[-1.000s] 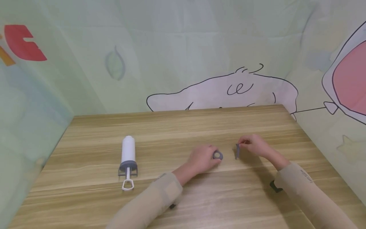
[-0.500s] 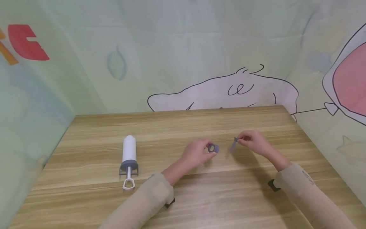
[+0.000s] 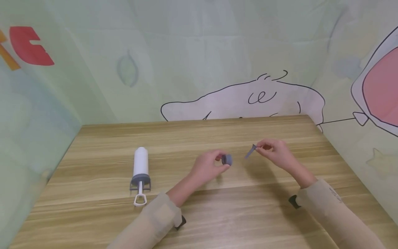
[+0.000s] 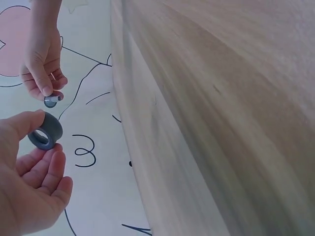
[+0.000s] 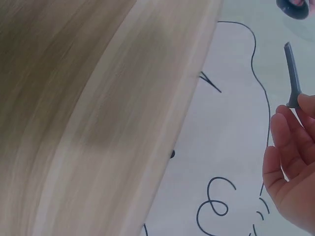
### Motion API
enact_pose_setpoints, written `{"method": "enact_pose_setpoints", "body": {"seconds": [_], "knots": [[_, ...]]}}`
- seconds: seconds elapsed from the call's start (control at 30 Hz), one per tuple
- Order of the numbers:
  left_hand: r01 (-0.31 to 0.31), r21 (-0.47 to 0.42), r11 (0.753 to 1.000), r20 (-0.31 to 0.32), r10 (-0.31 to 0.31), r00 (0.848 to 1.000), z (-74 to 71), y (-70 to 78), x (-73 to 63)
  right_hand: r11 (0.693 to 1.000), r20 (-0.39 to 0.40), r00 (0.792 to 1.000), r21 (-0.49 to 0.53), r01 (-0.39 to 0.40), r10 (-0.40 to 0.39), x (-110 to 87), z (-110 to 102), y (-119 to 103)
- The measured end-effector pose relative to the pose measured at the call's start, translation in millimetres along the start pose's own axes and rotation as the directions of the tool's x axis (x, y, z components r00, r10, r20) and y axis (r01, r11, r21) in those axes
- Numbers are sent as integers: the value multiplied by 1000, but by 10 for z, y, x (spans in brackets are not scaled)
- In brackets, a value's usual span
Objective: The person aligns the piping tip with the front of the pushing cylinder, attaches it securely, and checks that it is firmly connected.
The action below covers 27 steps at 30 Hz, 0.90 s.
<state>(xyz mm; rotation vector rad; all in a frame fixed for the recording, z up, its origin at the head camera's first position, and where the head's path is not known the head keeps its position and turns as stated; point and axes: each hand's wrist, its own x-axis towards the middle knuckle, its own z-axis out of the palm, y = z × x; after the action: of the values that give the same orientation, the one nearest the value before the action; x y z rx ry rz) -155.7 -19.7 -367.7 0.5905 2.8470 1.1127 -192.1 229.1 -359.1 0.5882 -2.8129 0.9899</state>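
I pinch a grey ring (image 3: 228, 159) in my left hand (image 3: 206, 165) and a thin grey spout (image 3: 250, 152) in my right hand (image 3: 276, 153), apart, above the table (image 3: 199, 138). Well leftward lies a white tube (image 3: 141, 162); behind is a printed backdrop (image 3: 186, 69).

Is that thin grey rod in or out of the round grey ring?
Out: the right hand pinches the thin grey rod, apart from the round grey ring in the left hand.

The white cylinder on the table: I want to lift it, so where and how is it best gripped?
Probably by its white barrel, from above, gripping across its width: it lies lengthwise with both long flanks exposed, while the looped handle sits on a slim rod.
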Motion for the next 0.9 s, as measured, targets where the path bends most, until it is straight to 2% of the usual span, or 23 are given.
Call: {"method": "enact_pose_setpoints", "body": {"seconds": [0.23, 0.47, 0.7, 0.9], "knots": [[-7, -43, 999, -67, 4, 998, -59, -13, -60, 999, -100, 994, 12, 45, -44, -6, 27, -124], [-23, -96, 995, -127, 11, 992, -118, -5, -155, 987, -212, 968, 68, 148, -131, -26, 69, -270], [-117, -107, 987, -226, 91, 970, -117, -33, -221, 955, -277, 939, 151, 254, -206, -45, 133, -420], [-146, -123, 982, -271, 108, 956, -105, -40, -242, 929, -289, 918, 170, 328, -271, -40, 223, -495]]}}
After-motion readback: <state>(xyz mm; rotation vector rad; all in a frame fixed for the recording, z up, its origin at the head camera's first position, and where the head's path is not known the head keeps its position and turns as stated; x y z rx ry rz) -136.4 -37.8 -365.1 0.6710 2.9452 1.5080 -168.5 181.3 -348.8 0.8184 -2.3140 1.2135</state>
